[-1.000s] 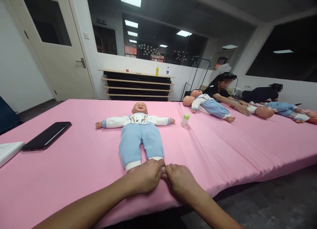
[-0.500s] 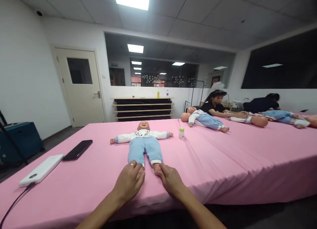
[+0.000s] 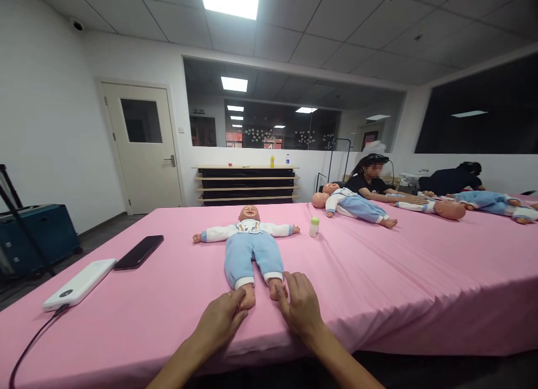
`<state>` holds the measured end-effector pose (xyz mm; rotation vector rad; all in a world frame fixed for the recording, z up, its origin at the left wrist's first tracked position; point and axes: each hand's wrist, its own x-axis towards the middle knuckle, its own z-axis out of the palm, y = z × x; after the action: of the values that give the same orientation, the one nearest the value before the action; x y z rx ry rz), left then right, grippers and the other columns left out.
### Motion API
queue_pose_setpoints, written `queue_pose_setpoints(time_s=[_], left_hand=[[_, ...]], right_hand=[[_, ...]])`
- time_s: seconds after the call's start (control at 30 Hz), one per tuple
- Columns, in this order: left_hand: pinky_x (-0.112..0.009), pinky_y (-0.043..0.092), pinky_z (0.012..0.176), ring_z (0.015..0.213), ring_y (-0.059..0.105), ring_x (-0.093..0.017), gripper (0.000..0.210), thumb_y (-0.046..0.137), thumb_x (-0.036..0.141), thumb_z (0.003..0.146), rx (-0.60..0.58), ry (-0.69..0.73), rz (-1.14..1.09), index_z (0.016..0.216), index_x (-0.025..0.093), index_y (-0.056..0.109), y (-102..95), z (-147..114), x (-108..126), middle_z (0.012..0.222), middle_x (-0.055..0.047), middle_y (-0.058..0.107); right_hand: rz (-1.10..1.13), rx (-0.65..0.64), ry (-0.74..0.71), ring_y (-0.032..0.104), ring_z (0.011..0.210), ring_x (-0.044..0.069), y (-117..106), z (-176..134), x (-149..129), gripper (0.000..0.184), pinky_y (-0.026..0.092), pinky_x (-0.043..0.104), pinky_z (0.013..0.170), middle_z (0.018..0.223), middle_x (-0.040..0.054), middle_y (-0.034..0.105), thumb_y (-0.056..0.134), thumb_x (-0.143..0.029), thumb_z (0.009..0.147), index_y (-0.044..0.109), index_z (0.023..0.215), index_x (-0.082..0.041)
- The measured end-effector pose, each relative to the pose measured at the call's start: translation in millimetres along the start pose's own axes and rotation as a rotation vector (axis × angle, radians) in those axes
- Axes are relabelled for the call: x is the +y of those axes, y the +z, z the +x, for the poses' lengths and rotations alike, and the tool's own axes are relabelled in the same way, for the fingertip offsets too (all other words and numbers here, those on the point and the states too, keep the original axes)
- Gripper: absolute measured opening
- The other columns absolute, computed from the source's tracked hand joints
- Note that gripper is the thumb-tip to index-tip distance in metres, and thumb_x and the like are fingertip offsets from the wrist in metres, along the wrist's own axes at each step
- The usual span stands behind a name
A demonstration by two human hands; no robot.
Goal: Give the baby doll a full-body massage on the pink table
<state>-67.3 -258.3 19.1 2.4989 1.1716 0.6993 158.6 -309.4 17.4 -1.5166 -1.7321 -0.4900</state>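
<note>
A baby doll point(image 3: 254, 249) in a white top with an animal-face bib and light blue trousers lies face up, arms spread, its bare feet towards me. My left hand point(image 3: 221, 320) is at the doll's foot on the left point(image 3: 248, 296), thumb and fingers closed about its outer side. Beside the other foot point(image 3: 275, 288) is my right hand point(image 3: 301, 303), its thumb against the foot and its fingers loosely stretched out. A small bottle with a green cap point(image 3: 314, 227) stands near the doll's hand on the right.
A black phone point(image 3: 139, 252) and a white power bank point(image 3: 79, 285) with a cable lie left on the pink-covered table point(image 3: 378, 271). More dolls point(image 3: 357, 205) lie to the right, where a person point(image 3: 372, 179) reaches over one. Another person leans farther back.
My right hand has loosened from the foot, its fingers now stretched out. My left hand has shifted slightly outward, showing more of the other foot. The view has moved slightly left.
</note>
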Motion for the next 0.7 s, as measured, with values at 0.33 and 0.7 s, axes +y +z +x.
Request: queue_pose_setpoints(time_s=[0.33, 0.7], left_hand=[[-0.033, 0.05, 0.091, 0.101, 0.064, -0.024, 0.036, 0.056, 0.04, 0.082, 0.136, -0.059, -0.353, 0.109, 0.019, 0.066, 0.7, 0.1, -23.2, 0.112, -0.007, 0.07], [-0.04, 0.047, 0.098, 0.107, 0.062, -0.022, 0.031, 0.053, 0.062, 0.079, 0.109, -0.113, -0.235, 0.108, 0.051, 0.058, 29.1, 10.6, -89.0, 0.111, 0.019, 0.068]], right_hand=[[0.255, -0.227, -0.093, 0.056, 0.084, 0.02, 47.0, 18.9, -70.4, 0.014, 0.043, 0.03, 0.075, 0.09, 0.0056, 0.059, 0.051, -0.032, 0.09, 0.057, 0.093, -0.019], [0.236, -0.509, 0.037, 0.065, 0.093, 0.03, 51.0, 19.2, -61.7, 0.051, 0.051, 0.042, 0.078, 0.106, 0.0083, 0.066, 0.045, -0.065, 0.086, 0.051, 0.11, -0.02]])
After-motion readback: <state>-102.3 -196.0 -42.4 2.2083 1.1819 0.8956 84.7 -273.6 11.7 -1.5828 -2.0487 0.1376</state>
